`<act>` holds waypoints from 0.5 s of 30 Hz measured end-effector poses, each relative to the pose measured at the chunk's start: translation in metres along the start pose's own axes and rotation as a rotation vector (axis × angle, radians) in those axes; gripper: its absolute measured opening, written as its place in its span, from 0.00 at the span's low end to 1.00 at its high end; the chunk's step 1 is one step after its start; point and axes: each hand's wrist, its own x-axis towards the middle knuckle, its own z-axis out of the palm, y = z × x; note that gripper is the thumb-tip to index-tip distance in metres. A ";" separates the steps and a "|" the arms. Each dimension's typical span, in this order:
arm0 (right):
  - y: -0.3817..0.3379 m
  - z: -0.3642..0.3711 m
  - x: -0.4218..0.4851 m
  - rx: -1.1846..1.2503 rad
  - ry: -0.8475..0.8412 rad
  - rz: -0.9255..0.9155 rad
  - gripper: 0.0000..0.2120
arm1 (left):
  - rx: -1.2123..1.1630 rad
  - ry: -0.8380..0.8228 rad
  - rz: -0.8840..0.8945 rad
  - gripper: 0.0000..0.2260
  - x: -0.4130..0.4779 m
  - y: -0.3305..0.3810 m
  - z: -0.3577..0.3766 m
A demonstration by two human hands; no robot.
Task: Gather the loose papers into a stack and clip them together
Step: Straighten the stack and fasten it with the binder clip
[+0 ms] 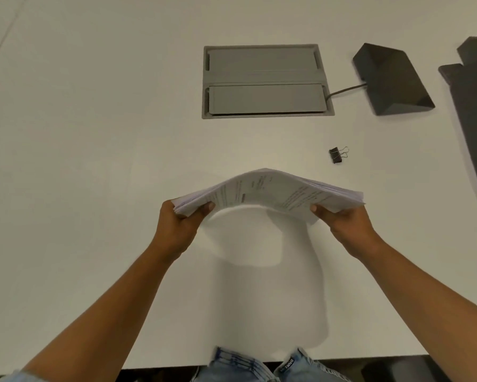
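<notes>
With the left hand [176,224] and right hand [344,224] each clamped on an end of the bowed paper stack [270,188], tapping its edges square on the table [93,133] looks wise before reaching for the binder clip [337,155]

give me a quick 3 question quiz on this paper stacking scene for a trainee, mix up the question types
1. True or false: the binder clip is already fastened on the paper stack.
2. Multiple choice: how is the stack held? A) flat on the table under one palm B) lifted off the table, left hand and right hand each gripping one end, middle arched upward C) rolled into a tube in one hand
3. Fill in: the clip lies on the table beyond the stack, towards the person's ____ side.

Key
1. False; it lies loose on the table, apart from the papers.
2. B
3. right
</notes>
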 end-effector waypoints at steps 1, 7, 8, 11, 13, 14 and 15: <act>0.001 0.000 0.001 -0.017 -0.002 0.001 0.16 | -0.001 -0.003 0.000 0.14 0.000 0.000 0.001; 0.000 0.002 0.009 0.011 -0.007 0.000 0.22 | -0.037 0.004 -0.030 0.16 0.003 -0.007 0.001; 0.000 0.002 0.009 0.018 -0.021 0.000 0.22 | -0.022 0.007 -0.026 0.16 0.003 -0.009 0.002; -0.001 0.005 0.010 0.028 -0.070 0.028 0.21 | 0.004 0.037 -0.014 0.15 0.002 -0.015 0.006; 0.000 0.008 0.008 0.037 -0.080 0.067 0.18 | 0.013 0.051 -0.028 0.15 0.001 -0.018 0.010; -0.001 0.009 0.007 0.027 -0.078 0.072 0.16 | 0.016 0.055 -0.034 0.15 0.002 -0.017 0.011; -0.002 0.009 0.006 0.008 -0.079 0.071 0.14 | 0.019 0.058 -0.042 0.15 0.003 -0.015 0.011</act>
